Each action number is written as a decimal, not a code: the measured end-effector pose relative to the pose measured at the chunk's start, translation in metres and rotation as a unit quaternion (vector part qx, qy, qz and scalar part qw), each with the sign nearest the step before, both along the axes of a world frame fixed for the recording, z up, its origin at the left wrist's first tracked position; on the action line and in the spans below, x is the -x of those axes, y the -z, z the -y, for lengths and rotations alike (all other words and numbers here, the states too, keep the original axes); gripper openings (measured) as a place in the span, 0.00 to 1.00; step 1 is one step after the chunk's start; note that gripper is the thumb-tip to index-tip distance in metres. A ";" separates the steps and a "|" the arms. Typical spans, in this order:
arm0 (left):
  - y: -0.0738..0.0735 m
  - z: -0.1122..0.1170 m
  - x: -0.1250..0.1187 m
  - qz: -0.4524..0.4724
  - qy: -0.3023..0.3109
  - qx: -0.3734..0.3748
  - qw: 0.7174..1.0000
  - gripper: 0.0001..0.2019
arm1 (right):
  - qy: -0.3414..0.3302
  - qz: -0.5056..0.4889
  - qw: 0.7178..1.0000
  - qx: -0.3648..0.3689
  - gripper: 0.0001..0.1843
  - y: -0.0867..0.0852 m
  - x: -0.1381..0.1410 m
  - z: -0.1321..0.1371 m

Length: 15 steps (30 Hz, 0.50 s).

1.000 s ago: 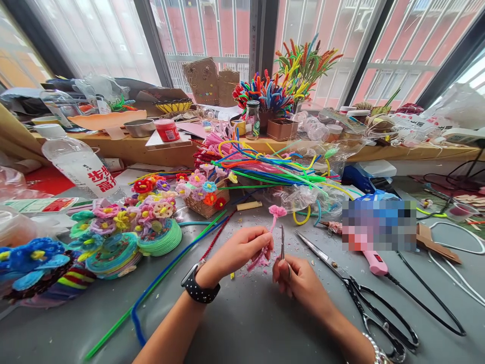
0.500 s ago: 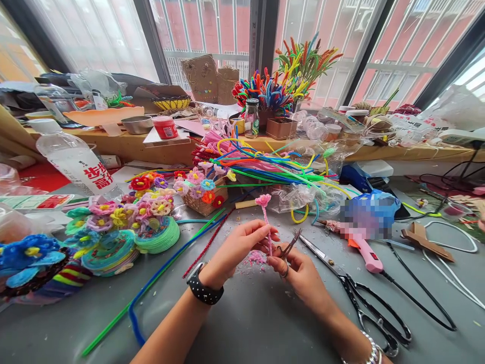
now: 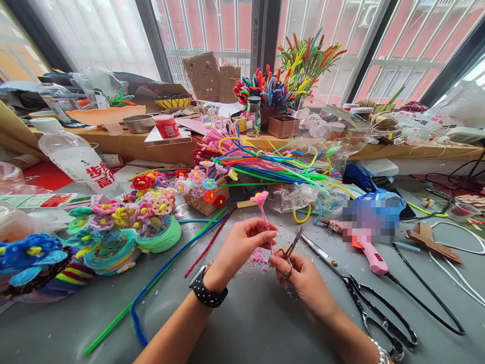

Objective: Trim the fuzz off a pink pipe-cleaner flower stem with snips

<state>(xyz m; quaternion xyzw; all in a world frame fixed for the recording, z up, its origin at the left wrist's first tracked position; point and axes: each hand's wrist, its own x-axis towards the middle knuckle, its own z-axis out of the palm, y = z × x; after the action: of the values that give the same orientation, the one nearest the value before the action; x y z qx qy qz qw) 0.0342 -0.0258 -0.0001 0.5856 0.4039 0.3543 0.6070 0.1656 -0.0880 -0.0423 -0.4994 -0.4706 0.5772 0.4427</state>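
Observation:
Between the fingers of my left hand (image 3: 248,241) is the stem of a pink pipe-cleaner flower (image 3: 259,198), its bloom upward and tilted to the left. My right hand (image 3: 301,275) has small scissors (image 3: 291,247) in its grip, the blades pointing up and away. The thumb of that hand is at the stem's lower end; whether it pinches the stem I cannot tell. Pink fuzz trimmings (image 3: 258,256) lie on the grey table (image 3: 261,323) behind my hands.
Large black-handled scissors (image 3: 356,288) and a pink glue gun (image 3: 373,255) lie to the right. Finished flower pieces (image 3: 157,230) and a water bottle (image 3: 81,162) stand left. A heap of pipe cleaners (image 3: 261,162) lies behind, below the sill.
The flower's bloom has tipped leftward and turned, now showing a yellow centre. Both hands stay close together with their holds kept. The view has shifted slightly.

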 end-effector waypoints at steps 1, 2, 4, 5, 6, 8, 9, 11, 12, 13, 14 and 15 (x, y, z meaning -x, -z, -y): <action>0.000 -0.001 0.001 0.011 -0.011 0.006 1.000 0.10 | -0.005 0.012 1.000 0.002 0.22 0.001 -0.001 0.000; -0.001 -0.001 0.002 0.024 -0.022 0.013 0.999 0.10 | -0.015 0.026 1.000 -0.003 0.24 0.002 -0.001 0.000; -0.002 -0.003 0.005 0.052 -0.043 0.030 0.997 0.10 | -0.043 0.060 0.997 -0.028 0.28 0.004 -0.002 -0.001; -0.003 -0.004 0.007 0.066 -0.049 0.038 0.996 0.10 | -0.059 0.077 0.994 -0.043 0.30 0.004 -0.002 0.000; -0.003 -0.005 0.008 0.082 -0.054 0.046 0.994 0.09 | -0.072 0.094 0.991 -0.059 0.32 0.003 -0.001 0.000; -0.004 -0.005 0.009 0.112 -0.062 0.062 0.990 0.09 | -0.098 0.130 0.983 -0.087 0.35 0.000 0.001 0.002; -0.004 -0.006 0.010 0.124 -0.066 0.068 0.988 0.09 | -0.109 0.145 0.978 -0.100 0.36 -0.001 0.002 0.002; -0.003 -0.006 0.009 0.137 -0.071 0.077 0.985 0.09 | -0.127 0.174 0.969 -0.119 0.38 -0.004 0.003 0.003; -0.003 -0.005 0.009 0.140 -0.072 0.080 0.984 0.09 | -0.135 0.186 0.965 -0.124 0.39 -0.005 0.004 0.003; -0.003 -0.005 0.009 0.141 -0.071 0.082 0.984 0.09 | -0.144 0.196 0.962 -0.127 0.40 -0.005 0.004 0.004; -0.002 -0.006 0.009 0.142 -0.071 0.084 0.984 0.09 | -0.151 0.203 0.959 -0.129 0.40 -0.006 0.004 0.004; -0.002 -0.006 0.009 0.145 -0.071 0.086 0.983 0.09 | -0.159 0.207 0.957 -0.129 0.40 -0.006 0.004 0.004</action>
<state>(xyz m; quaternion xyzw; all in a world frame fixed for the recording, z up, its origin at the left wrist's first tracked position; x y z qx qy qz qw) 0.0255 -0.0203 0.0018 0.4433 0.3814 0.4415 0.6805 0.1618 -0.0919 -0.0364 -0.4648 -0.6958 0.4588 0.2987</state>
